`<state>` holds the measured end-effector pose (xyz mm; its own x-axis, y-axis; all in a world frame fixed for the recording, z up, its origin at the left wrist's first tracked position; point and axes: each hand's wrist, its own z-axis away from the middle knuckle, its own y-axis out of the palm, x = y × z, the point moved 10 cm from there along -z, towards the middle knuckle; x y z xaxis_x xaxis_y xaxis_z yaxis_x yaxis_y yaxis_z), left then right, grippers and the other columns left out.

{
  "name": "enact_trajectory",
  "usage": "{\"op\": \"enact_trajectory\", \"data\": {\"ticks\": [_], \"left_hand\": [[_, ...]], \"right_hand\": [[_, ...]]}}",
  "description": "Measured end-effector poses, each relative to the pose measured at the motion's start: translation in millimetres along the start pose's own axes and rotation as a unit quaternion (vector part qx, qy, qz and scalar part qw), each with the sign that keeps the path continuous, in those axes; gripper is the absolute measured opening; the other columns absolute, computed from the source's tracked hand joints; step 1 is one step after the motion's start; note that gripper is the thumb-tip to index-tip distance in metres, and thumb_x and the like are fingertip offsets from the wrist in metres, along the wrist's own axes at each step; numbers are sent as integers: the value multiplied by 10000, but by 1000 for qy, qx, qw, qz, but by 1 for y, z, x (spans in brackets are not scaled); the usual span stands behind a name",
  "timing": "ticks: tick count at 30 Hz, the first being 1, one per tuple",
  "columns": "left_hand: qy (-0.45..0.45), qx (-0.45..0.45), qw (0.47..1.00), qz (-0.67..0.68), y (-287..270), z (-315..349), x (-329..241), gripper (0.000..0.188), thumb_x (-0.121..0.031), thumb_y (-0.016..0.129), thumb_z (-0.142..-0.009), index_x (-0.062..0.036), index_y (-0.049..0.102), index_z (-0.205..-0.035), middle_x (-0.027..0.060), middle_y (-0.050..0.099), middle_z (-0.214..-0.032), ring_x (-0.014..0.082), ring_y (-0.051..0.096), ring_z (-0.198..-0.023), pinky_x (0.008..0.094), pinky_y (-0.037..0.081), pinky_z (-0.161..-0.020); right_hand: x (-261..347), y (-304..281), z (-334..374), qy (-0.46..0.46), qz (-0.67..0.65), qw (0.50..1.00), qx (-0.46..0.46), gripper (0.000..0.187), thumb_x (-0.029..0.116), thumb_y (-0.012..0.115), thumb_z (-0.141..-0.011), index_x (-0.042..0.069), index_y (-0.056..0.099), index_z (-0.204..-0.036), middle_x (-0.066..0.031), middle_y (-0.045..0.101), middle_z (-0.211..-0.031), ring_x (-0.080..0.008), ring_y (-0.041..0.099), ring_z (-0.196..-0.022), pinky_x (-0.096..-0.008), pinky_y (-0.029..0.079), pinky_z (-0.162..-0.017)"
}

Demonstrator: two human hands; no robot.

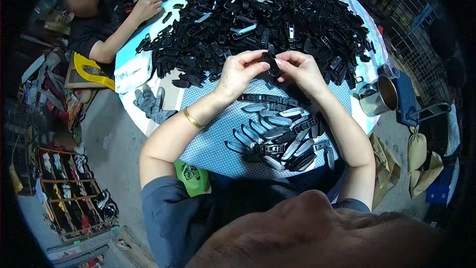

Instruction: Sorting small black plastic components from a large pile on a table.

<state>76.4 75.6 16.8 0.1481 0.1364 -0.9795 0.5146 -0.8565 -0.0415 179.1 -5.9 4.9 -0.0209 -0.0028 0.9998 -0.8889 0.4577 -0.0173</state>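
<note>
Both hands meet at the near edge of a big heap of black plastic parts (297, 13). Between them is a small black plastic piece (270, 65), pinched from either side; its exact kind is too dark to make out. My left hand (237, 76), with a gold bangle on its wrist, grips it with thumb and index finger. My right hand (305, 74) closes on its other side, thumb on top. Nearer to me, between my forearms, lies a smaller group of black and grey clip-like parts (282, 134), some in a slanting row.
A round table (206, 141) with a patterned cover carries everything. Grey gloves (148, 102) and a white packet (133, 72) lie at the left edge, a metal pot (379, 97) at the right. Across on the left a person (106, 18) works with both hands together.
</note>
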Motion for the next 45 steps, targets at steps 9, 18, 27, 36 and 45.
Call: {"op": "enact_trajectory", "data": {"ticks": [9, 18, 27, 36, 45], "left_hand": [[-64, -5, 992, 110, 0, 1, 13, 340, -38, 593, -844, 14, 548, -1177, 67, 624, -989, 100, 595, -818, 224, 493, -760], [-57, -5, 975, 213, 4, 2, 5, 321, -145, 523, -913, 8, 534, -1195, 72, 617, -1055, 109, 582, -902, 249, 472, -827], [-32, 75, 968, 238, 12, 3, -8, 271, -97, 522, -902, 16, 564, -1145, 80, 622, -1036, 129, 582, -925, 254, 461, -849], [55, 9, 993, -100, -4, -4, -31, 293, -117, 600, -850, -4, 588, -1120, 22, 643, -853, 62, 573, -737, 198, 465, -657], [106, 204, 914, -335, 67, 28, -11, 293, -205, 635, -805, -6, 618, -1019, 151, 624, -918, 286, 601, -848, 356, 481, -747]], "right_hand": [[41, 1, 16, -227, 223, 946, -66, 142, 96, 660, -791, 0, 642, -893, -68, 608, -792, -124, 587, -687, -245, 463, -588], [37, 8, 18, -191, 228, 953, -49, 326, 162, 699, -784, 9, 565, -1040, -18, 598, -858, -66, 545, -719, -209, 446, -619], [47, 22, 30, -214, 217, 952, -10, 287, 235, 684, -780, -9, 656, -929, -105, 631, -714, -138, 579, -594, -269, 447, -544], [57, 22, 29, -262, 460, 845, 78, 310, 209, 680, -738, -1, 631, -960, -136, 609, -976, -319, 595, -853, -386, 473, -745], [8, 22, 37, -42, 447, 831, 327, 266, 220, 718, -713, -25, 643, -785, -139, 618, -690, -229, 590, -610, -318, 457, -577]]}}
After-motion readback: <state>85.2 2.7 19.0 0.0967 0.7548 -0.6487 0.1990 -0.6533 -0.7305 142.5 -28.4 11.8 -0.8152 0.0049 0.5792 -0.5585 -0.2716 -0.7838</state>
